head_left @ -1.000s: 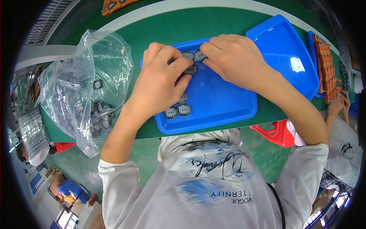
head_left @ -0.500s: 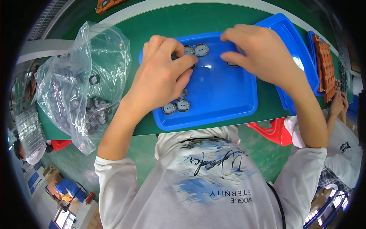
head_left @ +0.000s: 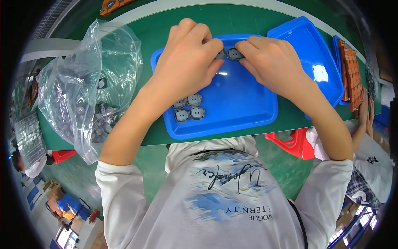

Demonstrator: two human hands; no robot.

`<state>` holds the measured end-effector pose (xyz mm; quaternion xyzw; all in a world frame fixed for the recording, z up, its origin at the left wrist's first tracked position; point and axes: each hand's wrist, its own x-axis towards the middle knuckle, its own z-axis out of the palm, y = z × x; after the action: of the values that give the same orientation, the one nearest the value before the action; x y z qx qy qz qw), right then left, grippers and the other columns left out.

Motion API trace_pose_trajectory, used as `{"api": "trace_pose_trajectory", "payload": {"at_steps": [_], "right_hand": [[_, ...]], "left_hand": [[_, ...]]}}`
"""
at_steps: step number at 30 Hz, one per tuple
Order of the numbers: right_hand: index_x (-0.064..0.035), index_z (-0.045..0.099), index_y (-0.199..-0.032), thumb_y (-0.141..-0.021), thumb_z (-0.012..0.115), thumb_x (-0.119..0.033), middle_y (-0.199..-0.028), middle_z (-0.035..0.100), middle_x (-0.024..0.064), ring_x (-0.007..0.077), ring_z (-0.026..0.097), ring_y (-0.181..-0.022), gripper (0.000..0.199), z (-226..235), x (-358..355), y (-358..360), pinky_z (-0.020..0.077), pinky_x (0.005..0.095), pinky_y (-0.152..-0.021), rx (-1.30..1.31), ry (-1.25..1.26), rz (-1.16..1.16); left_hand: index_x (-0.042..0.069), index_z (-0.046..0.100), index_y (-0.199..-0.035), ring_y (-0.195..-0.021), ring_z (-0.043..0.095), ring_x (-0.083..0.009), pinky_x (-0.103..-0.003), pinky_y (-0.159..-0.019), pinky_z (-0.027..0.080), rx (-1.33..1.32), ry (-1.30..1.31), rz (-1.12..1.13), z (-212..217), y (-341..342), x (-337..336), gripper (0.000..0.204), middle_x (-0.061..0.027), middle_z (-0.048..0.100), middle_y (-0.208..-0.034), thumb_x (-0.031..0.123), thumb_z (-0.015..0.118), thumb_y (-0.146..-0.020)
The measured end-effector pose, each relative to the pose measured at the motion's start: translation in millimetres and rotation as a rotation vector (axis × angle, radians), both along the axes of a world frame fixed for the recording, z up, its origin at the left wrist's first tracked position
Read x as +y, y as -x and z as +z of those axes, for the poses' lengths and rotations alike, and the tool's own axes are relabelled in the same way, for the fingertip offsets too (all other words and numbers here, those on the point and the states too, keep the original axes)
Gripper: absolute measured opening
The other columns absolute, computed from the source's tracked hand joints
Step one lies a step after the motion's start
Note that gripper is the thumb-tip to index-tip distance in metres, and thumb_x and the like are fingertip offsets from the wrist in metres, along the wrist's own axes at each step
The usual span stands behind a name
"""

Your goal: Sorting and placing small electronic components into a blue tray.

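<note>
The left hand [head_left: 186,60] is over the upper left of a blue tray [head_left: 244,118], fingers curled and thumb tip near the forefinger; its fingertips meet the edge of a grey round part [head_left: 222,54], and whether it grips that part cannot be told. The right hand [head_left: 271,58] is partly closed, thumb and forefinger pinching the right edge of a second grey part [head_left: 234,54], which sits just beside the first, near the tray's far wall. Four more parts [head_left: 197,113] lie face up in two rows at the near left corner of the tray, one of them partly covered by the left wrist. A clear plastic bag [head_left: 124,45] containing further grey parts lies left of the tray on the green table [head_left: 153,25]. A second blue tray [head_left: 296,39] is at the right. Beyond it is an orange slotted board [head_left: 351,76], with a co-worker's hands [head_left: 365,110] near its lower end.
</note>
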<state>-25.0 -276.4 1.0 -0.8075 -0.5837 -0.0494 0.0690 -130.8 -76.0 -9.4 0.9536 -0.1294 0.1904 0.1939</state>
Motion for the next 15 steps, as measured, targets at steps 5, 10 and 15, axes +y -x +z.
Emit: {"api": "trace_pose_trajectory", "payload": {"at_steps": [5,10,15], "right_hand": [[-0.0066,0.061,-0.095,-0.078,0.076,-0.013,-0.081,0.06,0.0081,0.0278,0.065,-0.075,0.024,-5,2,-4,0.0518,0.0395,-0.061,0.004,-0.072,0.015],[-0.0067,0.061,-0.095,-0.076,0.076,-0.013,-0.08,0.059,0.0085,0.0279,0.064,-0.074,0.025,-1,6,-13,0.0512,0.04,-0.061,-0.016,-0.097,0.026],[-0.0055,0.064,-0.108,-0.09,0.071,-0.018,-0.078,0.06,0.0078,0.0225,0.06,-0.062,0.024,34,-2,-6,0.0468,0.034,-0.054,0.537,-0.237,-0.129]], "left_hand": [[0.005,0.071,-0.093,-0.098,0.053,-0.0289,-0.04,-0.088,0.046,0.024,0.014,-0.041,0,-7,-1,0.023,-0.0078,0.059,-0.094,0.008,0.08,-0.072],[0.005,0.071,-0.093,-0.097,0.053,-0.0309,-0.041,-0.087,0.046,0.045,0.008,-0.064,6,-16,3,0.024,-0.0093,0.058,-0.094,0.007,0.079,-0.071],[0.004,0.07,-0.095,-0.094,0.053,-0.0332,-0.043,-0.085,0.046,0.069,0.095,-0.087,30,-8,12,0.026,-0.0113,0.058,-0.093,0.008,0.078,-0.071]]}}
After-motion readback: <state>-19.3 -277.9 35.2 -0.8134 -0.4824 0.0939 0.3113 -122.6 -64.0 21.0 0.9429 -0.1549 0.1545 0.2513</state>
